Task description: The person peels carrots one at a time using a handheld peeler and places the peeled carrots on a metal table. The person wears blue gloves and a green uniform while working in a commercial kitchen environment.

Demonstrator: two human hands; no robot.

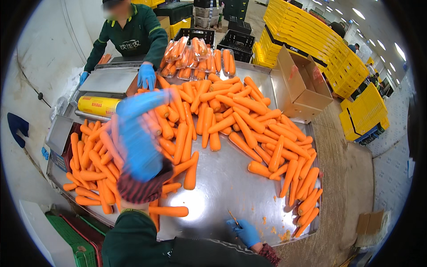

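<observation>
My left hand (138, 143), in a blue glove and a striped cuff, is stretched out over the carrots on the left side of the steel table (220, 187). It is blurred, and I cannot tell whether its fingers hold a carrot. Low at the table's front edge, my right hand (247, 232) is gloved too and grips a small knife (233, 217), its thin blade pointing up and left. Loose carrots lie in a left heap (96, 167), a middle heap (206, 110) and a right heap (293, 153). Orange scraps (285, 236) lie right of the knife hand.
Across the table a co-worker (133, 36) in blue gloves stands at a wrapping machine (106, 80) with a yellow film roll (98, 105). Wrapped carrot packs (191, 56) are stacked beside it. A scale (60, 140) stands left; an open cardboard box (300, 86) and yellow crates (300, 30) are right.
</observation>
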